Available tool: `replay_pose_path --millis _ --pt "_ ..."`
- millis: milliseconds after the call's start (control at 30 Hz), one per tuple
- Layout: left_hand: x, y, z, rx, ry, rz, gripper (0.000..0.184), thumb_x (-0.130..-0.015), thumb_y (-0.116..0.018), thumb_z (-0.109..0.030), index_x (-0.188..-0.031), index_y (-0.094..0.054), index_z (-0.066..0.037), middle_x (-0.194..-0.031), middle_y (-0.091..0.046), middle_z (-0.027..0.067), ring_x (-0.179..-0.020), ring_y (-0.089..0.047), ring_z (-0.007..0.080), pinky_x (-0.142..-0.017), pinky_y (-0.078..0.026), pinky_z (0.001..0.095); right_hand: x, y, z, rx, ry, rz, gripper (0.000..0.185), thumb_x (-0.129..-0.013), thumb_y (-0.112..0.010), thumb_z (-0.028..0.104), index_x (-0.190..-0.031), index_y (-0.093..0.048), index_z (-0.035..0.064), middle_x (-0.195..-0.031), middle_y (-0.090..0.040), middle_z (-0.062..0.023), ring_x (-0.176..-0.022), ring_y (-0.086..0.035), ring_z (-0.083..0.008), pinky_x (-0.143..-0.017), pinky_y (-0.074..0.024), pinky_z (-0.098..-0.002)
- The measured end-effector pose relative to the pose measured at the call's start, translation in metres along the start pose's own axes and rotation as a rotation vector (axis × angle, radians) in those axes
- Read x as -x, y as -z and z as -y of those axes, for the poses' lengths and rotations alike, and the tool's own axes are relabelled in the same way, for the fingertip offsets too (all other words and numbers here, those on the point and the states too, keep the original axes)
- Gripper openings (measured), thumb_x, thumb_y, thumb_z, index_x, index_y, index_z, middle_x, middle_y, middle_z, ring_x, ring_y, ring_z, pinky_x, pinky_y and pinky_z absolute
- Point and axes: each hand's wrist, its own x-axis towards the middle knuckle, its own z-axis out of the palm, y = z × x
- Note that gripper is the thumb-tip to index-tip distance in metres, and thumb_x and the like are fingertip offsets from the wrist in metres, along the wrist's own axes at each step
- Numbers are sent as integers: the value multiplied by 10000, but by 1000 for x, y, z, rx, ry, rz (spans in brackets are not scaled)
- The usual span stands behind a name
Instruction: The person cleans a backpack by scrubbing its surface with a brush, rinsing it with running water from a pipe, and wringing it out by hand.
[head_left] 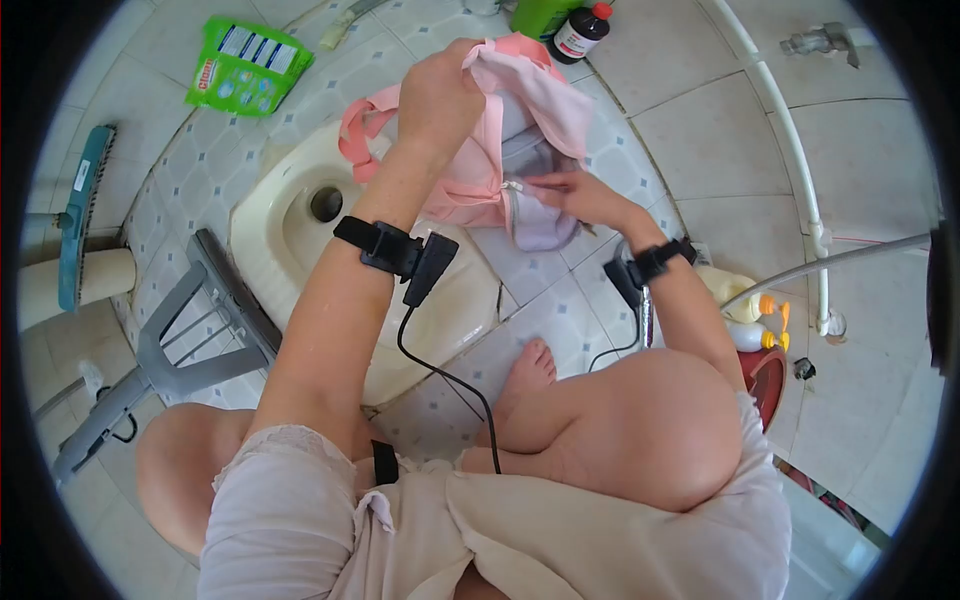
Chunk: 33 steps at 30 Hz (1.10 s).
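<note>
A pink bag (480, 170) with a grey lining and a zipper hangs over the tiled floor, beside the right part of the squat toilet (265, 225). My left hand (440, 98) grips its upper edge, the fingers wrapped round the fabric. At the bag's lower right, my right hand (590, 200) touches the opening near the zipper, its fingers apart. A pink strap (355, 140) loops out on the left, behind my left wrist. Both of my forearms wear black straps with small devices and cables.
A green packet (250, 65) lies at the upper left. Beyond the bag stands a dark bottle with a red cap (580, 35). Left are a grey folding frame (205, 330) and a teal brush (85, 215). Pump bottles (745, 335) and a red bucket (768, 385) are at right.
</note>
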Motion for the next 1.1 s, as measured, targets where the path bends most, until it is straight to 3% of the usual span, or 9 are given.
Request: replay_pose_path --millis 100,200,367,500,567,600,700,800,1100 --pt "5 6 1 -19 66 42 331 -914 -563 -47 -1205 -710 -107 -873 -716 228 -805 -707 402 -734 -543 458 47 5 2 -268 20 -196 463 -1011 -642 321 -1458 -615 206 -788 -606 53 -595 -478 -51 -511 -372 -243" --pt "5 7 1 -22 78 35 323 -912 -566 -56 -1197 -712 -103 -858 -718 224 -799 -709 400 -739 -546 457 96 24 -19 -639 -67 -223 458 -1026 -630 285 -1474 -597 195 -731 -464 92 -561 -330 -21 -480 -240 -205" --pt "1 4 0 -2 106 55 317 -899 -572 -44 -1181 -712 -82 -886 -724 235 -836 -704 422 -771 -552 478 72 3 -74 -832 -170 -630 503 -1054 -593 282 -1540 -507 186 -700 -454 88 -574 -379 -20 -500 -293 -200" --pt "1 6 -4 -5 97 38 318 -911 -569 -66 -1194 -711 -90 -870 -724 226 -805 -711 401 -738 -551 449 48 -3 -74 -41 -402 -602 401 -1003 -647 254 -1391 -657 152 -787 -656 -24 -681 -615 -125 -660 -529 -305" --pt "2 7 -5 4 99 42 316 -915 -565 -70 -1195 -709 -88 -874 -725 225 -807 -711 400 -741 -551 450 41 4 -40 576 188 -1125 284 -919 -673 183 -1172 -742 74 -886 -726 -170 -848 -722 -338 -776 -555 -422" --pt "4 7 -6 19 104 48 313 -919 -561 -74 -1196 -707 -85 -878 -726 223 -809 -712 399 -744 -551 450 38 1 -6 130 90 -1003 164 -899 -671 165 -983 -753 50 -970 -733 -195 -919 -709 -372 -839 -551 -449" --pt "4 12 -12 47 154 86 299 -904 -568 -25 -1166 -708 -68 -947 -729 236 -897 -703 428 -806 -554 493 9 -24 30 -7 239 -569 194 -889 -676 154 -1039 -736 46 -1021 -723 -202 -945 -690 -390 -851 -545 -474" --pt "3 14 -18 81 229 125 311 -892 -570 -12 -1167 -708 -63 -957 -728 236 -909 -696 432 -826 -545 500 -49 -53 -9 552 322 -798 282 -856 -707 149 -1106 -722 18 -1017 -708 -204 -917 -688 -360 -794 -552 -445" --pt "10 5 2 6 48 53 289 -912 -574 -62 -1169 -705 -80 -860 -719 221 -797 -705 413 -729 -542 470 -44 -44 -22 154 209 -607 282 -796 -740 158 -1052 -733 40 -944 -728 -187 -861 -709 -362 -793 -559 -459"
